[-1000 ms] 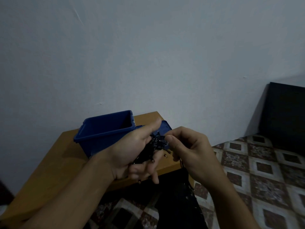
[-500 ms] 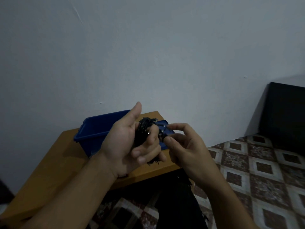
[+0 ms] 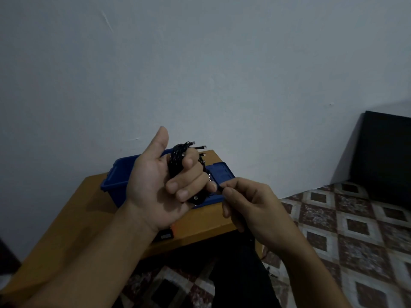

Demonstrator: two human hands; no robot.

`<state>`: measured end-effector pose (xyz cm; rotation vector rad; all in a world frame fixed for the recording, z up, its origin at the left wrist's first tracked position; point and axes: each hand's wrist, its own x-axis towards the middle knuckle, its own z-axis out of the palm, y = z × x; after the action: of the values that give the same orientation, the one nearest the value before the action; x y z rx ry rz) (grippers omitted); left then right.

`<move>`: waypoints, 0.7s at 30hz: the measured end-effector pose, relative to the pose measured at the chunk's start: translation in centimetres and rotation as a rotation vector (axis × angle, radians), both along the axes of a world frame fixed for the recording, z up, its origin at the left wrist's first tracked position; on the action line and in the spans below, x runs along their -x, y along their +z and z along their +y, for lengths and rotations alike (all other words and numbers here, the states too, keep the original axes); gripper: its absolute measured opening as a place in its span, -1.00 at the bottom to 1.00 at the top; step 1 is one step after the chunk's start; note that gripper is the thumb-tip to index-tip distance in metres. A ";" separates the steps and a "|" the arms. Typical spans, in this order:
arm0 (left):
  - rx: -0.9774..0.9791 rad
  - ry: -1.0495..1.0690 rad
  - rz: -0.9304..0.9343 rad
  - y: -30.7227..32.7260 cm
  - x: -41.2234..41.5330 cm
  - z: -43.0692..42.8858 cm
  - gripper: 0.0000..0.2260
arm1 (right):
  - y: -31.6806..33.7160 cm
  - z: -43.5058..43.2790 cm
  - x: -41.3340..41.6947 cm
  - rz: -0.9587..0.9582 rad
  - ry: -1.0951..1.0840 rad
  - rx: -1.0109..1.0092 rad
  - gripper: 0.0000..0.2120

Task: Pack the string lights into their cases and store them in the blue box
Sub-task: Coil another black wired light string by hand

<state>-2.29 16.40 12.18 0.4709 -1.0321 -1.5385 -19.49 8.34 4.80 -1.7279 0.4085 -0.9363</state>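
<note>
Left hand (image 3: 153,187): raised above the table (image 3: 73,218), palm toward the camera, thumb pointing up.
Left fingers (image 3: 189,185): curled round a coil of black lights (image 3: 175,158), gripping it against the palm.
Lights: the coil is wound through the left fingers. Loops and a few bulb tips stick out above the top finger, and more show below the lowest finger.
Right hand (image 3: 255,210): just right of the left fingers, knuckles toward the camera.
Right fingers (image 3: 231,192): thumb and forefinger pinch a dark strand (image 3: 219,187) coming off the coil, close to the left fingertips.
Box (image 3: 117,176): blue and open-topped, on the table behind the left fingers and partly hidden by the hand.
Blue panel (image 3: 222,174): flat, beyond the right fingers and beside the box. Cannot tell whether it is a lid or a case.
Black item (image 3: 165,236): small, on the table under the left wrist. Too dim to identify.
Floor (image 3: 333,218): patterned tiles, below and right of the right hand.
</note>
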 end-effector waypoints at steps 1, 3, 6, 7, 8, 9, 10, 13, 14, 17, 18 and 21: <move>0.004 -0.015 0.013 0.0 -0.1 -0.1 -0.28 | 0.0 0.0 0.0 0.013 0.008 -0.001 -0.79; 0.009 -0.022 0.036 -0.1 0.0 -0.1 -0.28 | -0.1 -0.1 0.0 0.042 0.015 0.025 -0.77; -0.005 0.100 0.042 0.2 0.8 -0.1 -0.30 | -0.2 -0.2 0.1 0.104 0.026 0.077 -0.77; -0.011 0.160 0.048 0.4 1.2 0.0 -0.31 | -0.2 -0.1 0.1 0.114 0.041 0.082 -0.78; -0.015 0.218 0.065 0.6 1.5 0.0 -0.32 | -0.2 -0.1 0.1 0.117 0.054 0.080 -0.79; -0.016 0.270 0.086 0.7 1.8 -0.1 -0.33 | -0.1 0.0 0.1 0.120 0.060 0.075 -0.80; -0.014 0.311 0.109 0.9 2.0 -0.2 -0.34 | -0.1 0.1 0.1 0.130 0.058 0.071 -0.79; -0.003 0.399 0.160 1.3 2.1 -0.4 -0.36 | 0.0 0.0 0.2 0.193 0.037 0.103 -0.77; 0.001 0.427 0.156 1.4 2.1 -0.4 -0.38 | 0.0 0.0 0.3 0.214 0.038 0.121 -0.76; 0.009 0.483 0.073 1.4 2.2 -0.4 -0.41 | 0.0 0.2 0.3 0.258 0.059 0.131 -0.75; 0.009 0.498 0.037 1.3 2.3 -0.4 -0.40 | 0.0 0.2 0.3 0.268 0.060 0.132 -0.75; 0.017 0.553 -0.069 0.9 2.5 -0.4 -0.39 | 0.1 0.3 0.3 0.291 0.040 0.141 -0.74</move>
<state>-4.78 16.04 13.07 0.7323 -0.8714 -1.0249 -19.80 8.64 4.95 -2.0032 0.5036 -0.6995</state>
